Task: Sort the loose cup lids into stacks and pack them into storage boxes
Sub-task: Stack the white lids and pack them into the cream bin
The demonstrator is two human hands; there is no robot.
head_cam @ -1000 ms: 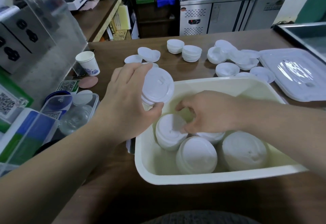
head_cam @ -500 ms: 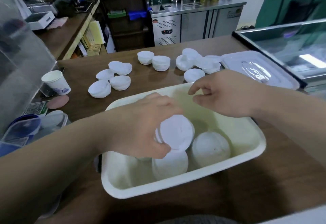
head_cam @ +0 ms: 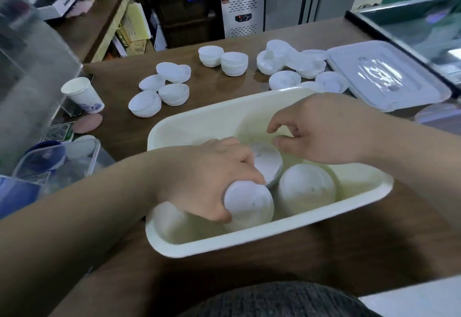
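Your left hand grips a lid stack inside the cream storage box, tight against neighbouring stacks; a hard push could topple them or splay the stack. Your right hand hovers loosely curled, holding nothing. Beyond, loose lids lie on the counter. No writing is legible; the QR sticker is blurred.

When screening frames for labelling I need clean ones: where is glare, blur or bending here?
Head view: glare streaks the clear box lid on the right; head view: the left hand and the lid stack it grips look softly smeared; head view: the wide lens bows the rim of the tub.
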